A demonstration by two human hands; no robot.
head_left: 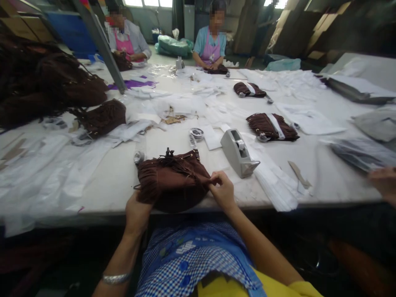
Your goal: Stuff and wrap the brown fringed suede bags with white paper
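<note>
A brown fringed handbag point(176, 181) lies at the table's front edge, its drawstring top turned away from me. My left hand point(139, 210) grips the bag's left side, its fingers partly hidden under the fringe. On the right side, my right hand point(223, 190) pinches the bag's fringe between thumb and fingers. A strap wrapped in white reaches from the bag's top to a coil point(196, 133) behind it. Just beyond my right hand stands a grey tape dispenser point(237, 152).
Two brown bags with white paper bands point(276, 123) lie to the right. A brown bag heap point(46, 82) rises at left, beside a metal post point(102, 45). White paper strips point(272, 181) lie right of the dispenser. A co-worker's hand point(383, 181) shows at right; two people work opposite.
</note>
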